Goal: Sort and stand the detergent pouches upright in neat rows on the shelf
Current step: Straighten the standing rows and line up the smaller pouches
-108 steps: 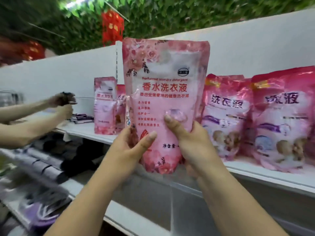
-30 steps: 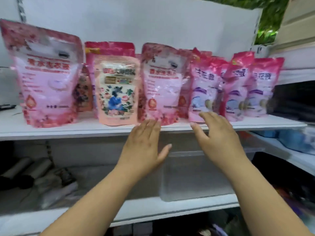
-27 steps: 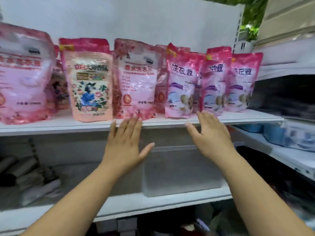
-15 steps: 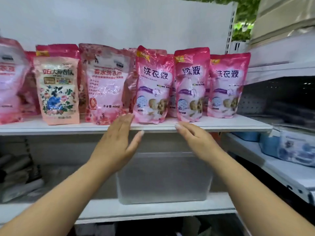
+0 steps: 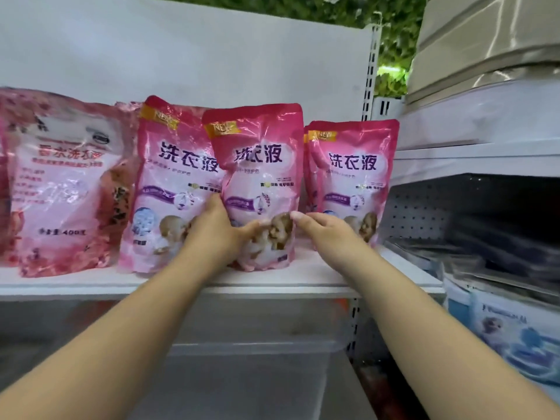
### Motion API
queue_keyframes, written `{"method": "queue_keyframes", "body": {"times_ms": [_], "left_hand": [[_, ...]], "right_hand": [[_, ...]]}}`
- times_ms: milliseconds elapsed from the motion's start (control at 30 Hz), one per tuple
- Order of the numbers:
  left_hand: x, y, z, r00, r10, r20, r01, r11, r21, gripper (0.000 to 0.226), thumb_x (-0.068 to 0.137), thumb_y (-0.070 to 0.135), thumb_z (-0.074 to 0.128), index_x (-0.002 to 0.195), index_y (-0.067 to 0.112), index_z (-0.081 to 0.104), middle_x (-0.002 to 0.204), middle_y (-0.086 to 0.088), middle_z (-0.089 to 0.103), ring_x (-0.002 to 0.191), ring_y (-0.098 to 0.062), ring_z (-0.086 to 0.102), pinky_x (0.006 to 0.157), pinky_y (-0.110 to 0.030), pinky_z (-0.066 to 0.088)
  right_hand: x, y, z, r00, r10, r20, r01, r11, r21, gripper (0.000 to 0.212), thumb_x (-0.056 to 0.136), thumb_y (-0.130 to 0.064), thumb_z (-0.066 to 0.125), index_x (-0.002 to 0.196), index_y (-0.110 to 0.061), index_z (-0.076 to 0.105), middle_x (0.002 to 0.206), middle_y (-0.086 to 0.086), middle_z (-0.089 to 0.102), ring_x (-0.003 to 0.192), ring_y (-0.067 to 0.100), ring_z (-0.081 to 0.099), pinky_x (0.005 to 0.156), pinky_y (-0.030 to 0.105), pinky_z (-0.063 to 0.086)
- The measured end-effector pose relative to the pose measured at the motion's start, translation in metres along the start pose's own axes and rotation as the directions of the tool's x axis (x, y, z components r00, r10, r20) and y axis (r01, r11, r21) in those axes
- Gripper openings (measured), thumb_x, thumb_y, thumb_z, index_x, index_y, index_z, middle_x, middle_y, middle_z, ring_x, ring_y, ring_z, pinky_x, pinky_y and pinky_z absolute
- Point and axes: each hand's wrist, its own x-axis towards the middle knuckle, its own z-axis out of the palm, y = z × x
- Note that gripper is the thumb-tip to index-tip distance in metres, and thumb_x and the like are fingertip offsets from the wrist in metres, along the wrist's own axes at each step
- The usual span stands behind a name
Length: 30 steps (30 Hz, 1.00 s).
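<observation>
Three dark pink detergent pouches stand upright on the white shelf (image 5: 303,278). My left hand (image 5: 212,234) grips the middle pouch (image 5: 260,165) low on its left edge, thumb across the front. My right hand (image 5: 330,234) is at the pouch's lower right edge, thumb tip touching it and fingers reaching toward the gap beside the right pouch (image 5: 354,171). The middle pouch overlaps the left pouch (image 5: 169,177). A paler rose-print pouch (image 5: 60,183) stands further left.
A clear plastic bin (image 5: 242,359) sits on the shelf below. Blue and white packages (image 5: 500,328) lie on a lower shelf at the right, under a dark perforated panel (image 5: 424,207). A slotted metal upright (image 5: 368,71) marks the shelf's right end.
The camera moved closer and to the right. Both hands rose from the shelf's front edge to the middle dark pink pouch, and my left hand took hold of it.
</observation>
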Motion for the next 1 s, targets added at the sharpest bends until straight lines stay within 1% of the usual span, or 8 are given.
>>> {"method": "queue_keyframes", "body": {"times_ms": [100, 200, 300, 667, 767, 833, 900, 1000], "left_hand": [[-0.001, -0.007, -0.015, 0.998, -0.024, -0.053, 0.022, 0.999, -0.037, 0.048, 0.07, 0.036, 0.076, 0.107, 0.016, 0.053, 0.093, 0.004, 0.064, 0.082, -0.012, 0.059, 0.068, -0.022, 0.045], [-0.007, -0.014, -0.027, 0.992, -0.05, -0.114, 0.04, 0.996, -0.081, 0.035, 0.072, 0.027, 0.076, 0.098, 0.024, 0.053, 0.075, 0.016, 0.057, 0.07, 0.002, 0.054, 0.053, -0.011, 0.037], [-0.01, -0.018, -0.035, 0.981, -0.082, -0.177, 0.065, 0.993, -0.102, 0.033, 0.074, 0.022, 0.075, 0.097, 0.025, 0.052, 0.074, 0.017, 0.058, 0.067, 0.005, 0.053, 0.047, -0.005, 0.037], [-0.014, -0.024, -0.031, 0.967, -0.159, -0.197, 0.099, 0.953, -0.286, 0.06, 0.062, 0.036, 0.071, 0.117, 0.025, 0.048, 0.103, 0.005, 0.064, 0.093, -0.016, 0.063, 0.078, -0.033, 0.052], [-0.014, -0.021, -0.028, 0.955, -0.165, -0.247, 0.102, 0.964, -0.247, 0.062, 0.063, 0.04, 0.069, 0.119, 0.024, 0.046, 0.098, 0.008, 0.062, 0.091, -0.018, 0.061, 0.079, -0.039, 0.053], [-0.014, -0.022, -0.027, 0.953, -0.162, -0.256, 0.101, 0.967, -0.235, 0.06, 0.066, 0.039, 0.068, 0.12, 0.024, 0.046, 0.096, 0.008, 0.061, 0.089, -0.019, 0.061, 0.077, -0.04, 0.052], [-0.013, -0.023, -0.027, 0.952, -0.149, -0.268, 0.086, 0.969, -0.23, 0.055, 0.072, 0.035, 0.068, 0.121, 0.022, 0.047, 0.095, 0.007, 0.061, 0.087, -0.018, 0.061, 0.07, -0.036, 0.052], [-0.012, -0.025, -0.026, 0.95, -0.141, -0.279, 0.075, 0.969, -0.235, 0.056, 0.073, 0.035, 0.068, 0.123, 0.02, 0.048, 0.099, 0.002, 0.062, 0.088, -0.02, 0.062, 0.067, -0.034, 0.051]], "right_hand": [[0.014, 0.003, 0.002, 0.997, -0.022, 0.077, 0.015, 0.996, 0.09, 0.047, 0.092, -0.049, 0.043, 0.122, -0.015, 0.054, 0.112, -0.002, 0.059, 0.093, 0.011, 0.052, 0.081, 0.025, 0.036], [0.034, 0.004, 0.008, 0.993, 0.014, 0.119, -0.039, 0.975, 0.218, 0.07, 0.084, -0.058, 0.048, 0.135, -0.01, 0.042, 0.13, 0.003, 0.053, 0.113, 0.021, 0.05, 0.096, 0.032, 0.036], [0.051, -0.012, 0.013, 0.979, 0.051, 0.198, -0.135, 0.889, 0.438, 0.105, 0.06, -0.074, 0.059, 0.141, -0.012, 0.033, 0.14, 0.012, 0.046, 0.125, 0.032, 0.046, 0.105, 0.052, 0.035], [0.067, -0.031, 0.029, 0.88, -0.089, 0.466, -0.168, 0.86, 0.481, 0.079, 0.083, -0.072, 0.025, 0.147, -0.027, 0.018, 0.156, 0.001, 0.013, 0.142, 0.026, 0.014, 0.112, 0.05, 0.013], [0.072, -0.029, 0.027, 0.925, -0.066, 0.374, -0.159, 0.827, 0.539, 0.076, 0.086, -0.069, 0.024, 0.145, -0.022, 0.025, 0.15, 0.003, 0.03, 0.137, 0.026, 0.027, 0.111, 0.045, 0.02], [0.079, -0.025, 0.027, 0.988, 0.005, 0.152, -0.083, 0.857, 0.509, 0.067, 0.091, -0.061, 0.026, 0.139, -0.015, 0.037, 0.132, 0.001, 0.046, 0.12, 0.024, 0.044, 0.101, 0.037, 0.033], [0.091, -0.021, 0.029, 0.997, 0.063, -0.042, -0.039, 0.899, 0.436, 0.068, 0.09, -0.06, 0.03, 0.139, -0.013, 0.037, 0.139, 0.004, 0.043, 0.124, 0.028, 0.043, 0.104, 0.043, 0.033], [0.099, -0.021, 0.03, 0.999, -0.016, -0.037, 0.032, 0.869, 0.494, 0.063, 0.091, -0.056, 0.035, 0.146, -0.027, 0.022, 0.148, 0.005, 0.033, 0.134, 0.029, 0.034, 0.108, 0.052, 0.028]]}}
